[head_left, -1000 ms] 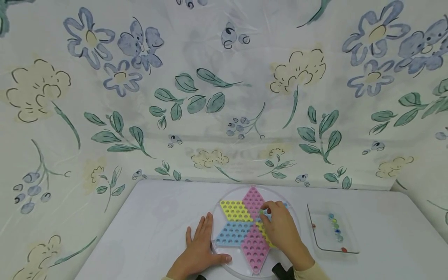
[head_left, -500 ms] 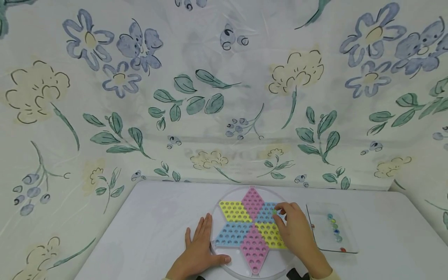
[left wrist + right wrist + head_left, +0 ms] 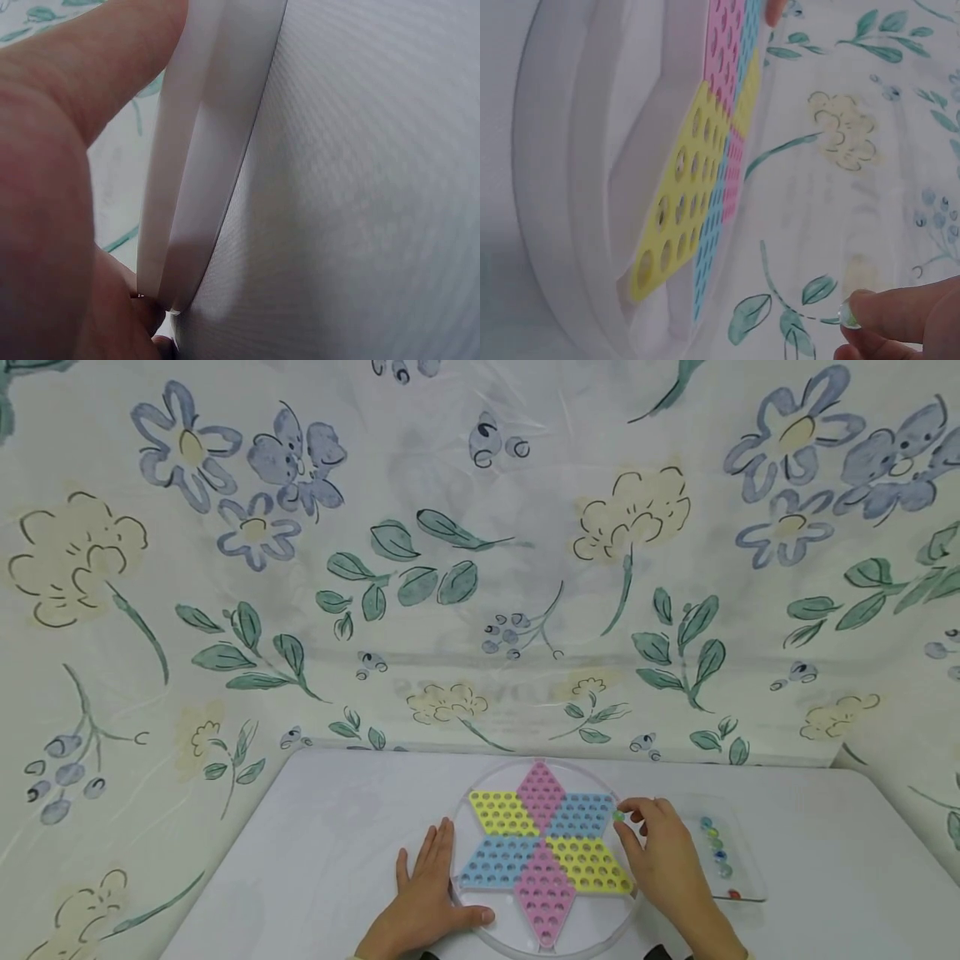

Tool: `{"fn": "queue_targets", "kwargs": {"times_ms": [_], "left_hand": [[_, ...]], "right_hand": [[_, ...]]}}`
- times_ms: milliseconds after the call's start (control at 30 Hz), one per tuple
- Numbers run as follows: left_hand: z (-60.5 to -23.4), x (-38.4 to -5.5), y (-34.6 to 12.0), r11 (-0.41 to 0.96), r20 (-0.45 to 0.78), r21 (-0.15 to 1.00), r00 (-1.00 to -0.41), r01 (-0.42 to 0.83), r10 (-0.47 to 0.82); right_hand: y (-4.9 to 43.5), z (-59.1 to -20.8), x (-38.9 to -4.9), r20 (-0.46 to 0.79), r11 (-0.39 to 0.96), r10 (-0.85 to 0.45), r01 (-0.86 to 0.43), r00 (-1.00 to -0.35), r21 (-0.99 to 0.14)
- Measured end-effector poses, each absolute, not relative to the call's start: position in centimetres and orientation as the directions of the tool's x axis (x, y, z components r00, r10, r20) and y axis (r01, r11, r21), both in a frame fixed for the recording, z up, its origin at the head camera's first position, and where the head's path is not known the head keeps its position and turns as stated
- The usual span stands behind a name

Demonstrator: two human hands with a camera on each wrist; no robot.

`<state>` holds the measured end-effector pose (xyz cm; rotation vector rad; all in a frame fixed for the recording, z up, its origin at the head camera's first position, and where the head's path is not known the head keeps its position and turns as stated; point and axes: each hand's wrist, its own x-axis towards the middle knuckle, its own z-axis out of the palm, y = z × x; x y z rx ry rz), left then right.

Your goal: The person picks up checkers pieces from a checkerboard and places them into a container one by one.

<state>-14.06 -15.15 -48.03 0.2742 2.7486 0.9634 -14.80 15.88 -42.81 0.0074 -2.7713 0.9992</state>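
My right hand (image 3: 663, 847) pinches a greenish clear marble (image 3: 618, 816) between thumb and forefinger, just off the right rim of a round Chinese checkers board (image 3: 487, 917). In the right wrist view the same marble (image 3: 849, 313) shows at the fingertips, apart from the board. The board carries a star of pink, yellow and blue points dotted with holes. My left hand (image 3: 429, 892) lies with straight fingers along the board's left rim, its thumb over the edge. In the left wrist view that hand (image 3: 45, 202) touches the board's pale side wall (image 3: 199, 150).
Right of the board is a clear plastic box (image 3: 750, 860), partly behind my right hand, holding a row of several marbles (image 3: 717, 843) and a red one (image 3: 734, 894). A flower-printed cloth (image 3: 480, 610) hangs behind the white table (image 3: 322, 827).
My right hand has moved right with the pinched marble, from over the board's blue point to beyond its rim, uncovering the blue and yellow points. The left hand has stayed in place.
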Motion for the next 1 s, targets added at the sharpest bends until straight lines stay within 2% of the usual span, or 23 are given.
{"fn": "queue_targets", "kwargs": {"times_ms": [433,767,1000], "left_hand": [[-47.9,-14.0,-15.2,0.762,-0.145,0.640,-0.958,0.099,0.246],[-47.9,-14.0,-15.2,0.757,-0.136,0.644,-0.959,0.106,0.250],[-47.9,-14.0,-15.2,0.755,-0.138,0.648,-0.958,0.104,0.251]], "right_hand": [[18.2,-43.3,-14.2,0.124,0.769,0.107,0.003,-0.986,-0.640],[20.4,-44.5,-13.9,0.265,0.811,0.097,-0.079,-0.959,-0.580],[21.4,-44.9,-14.0,0.195,0.817,0.108,-0.025,-0.975,-0.575]]}}
